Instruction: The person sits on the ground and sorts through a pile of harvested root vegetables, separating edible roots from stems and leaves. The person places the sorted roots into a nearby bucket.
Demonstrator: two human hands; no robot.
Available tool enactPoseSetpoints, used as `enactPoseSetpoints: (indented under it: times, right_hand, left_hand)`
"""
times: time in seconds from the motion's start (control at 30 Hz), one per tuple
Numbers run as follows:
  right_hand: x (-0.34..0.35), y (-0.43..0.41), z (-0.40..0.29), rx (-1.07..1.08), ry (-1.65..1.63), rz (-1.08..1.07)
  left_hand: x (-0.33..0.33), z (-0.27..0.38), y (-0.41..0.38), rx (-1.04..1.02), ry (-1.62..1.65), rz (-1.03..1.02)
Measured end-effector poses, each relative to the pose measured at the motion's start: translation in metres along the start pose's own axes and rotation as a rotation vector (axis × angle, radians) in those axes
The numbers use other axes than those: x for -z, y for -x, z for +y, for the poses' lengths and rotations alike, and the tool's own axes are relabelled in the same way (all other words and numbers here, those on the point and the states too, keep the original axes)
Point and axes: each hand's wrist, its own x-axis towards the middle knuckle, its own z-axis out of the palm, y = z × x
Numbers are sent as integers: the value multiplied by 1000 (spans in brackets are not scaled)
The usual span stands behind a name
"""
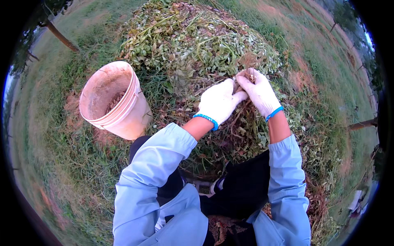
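My left hand [217, 100], in a white knit glove with a blue cuff, is closed around part of a pulled plant with brown roots [251, 60]. Close beside it, my right hand [258, 89], gloved the same way, pinches the root end, and the fingers of both hands nearly meet. Fine roots stick up above the right fingers, and stems hang below the hands. What lies between the fingertips is mostly hidden. To the left, a dirty white plastic bucket [140, 113] leans a little, with small brown pods [115, 101] at its bottom.
A large heap of uprooted leafy plants [197, 40] lies ahead, spreading down under my hands. Grass [70, 172] surrounds it. Dry stems [317, 196] lie by my right side. Tree trunks stand at the far left [61, 37] and far right [363, 124].
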Motion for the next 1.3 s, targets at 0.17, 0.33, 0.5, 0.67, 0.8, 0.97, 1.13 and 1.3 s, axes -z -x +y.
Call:
enactPoseSetpoints:
  times: [0.17, 0.33, 0.5, 0.67, 0.8, 0.97, 1.13, 1.3]
  right_hand:
    - [3, 4, -13, -24, 62, 42]
    - [12, -1, -10, -87, 41, 207]
    - [30, -1, -8, -30, -117, -6]
    - [39, -1, 7, -176, -614, -97]
    - [36, -2, 8, -192, -669, -191]
    - [32, -4, 5, -110, -719, -249]
    - [7, 3, -8, -192, -514, -325]
    - [-12, 3, -8, -222, -469, -275]
  left_hand:
    - [1, -15, -9, -39, 561, -217]
    - [27, 5, 19, -114, 797, -484]
    - [35, -8, 19, -7, 1056, -512]
    - [23, -30, 6, 75, 1106, -341]
    - [16, -23, 6, 66, 675, -216]
    - [11, -7, 11, -40, 91, 210]
    - [7, 8, 9, -437, -78, 388]
    - [-4, 0, -4, -214, -364, 155]
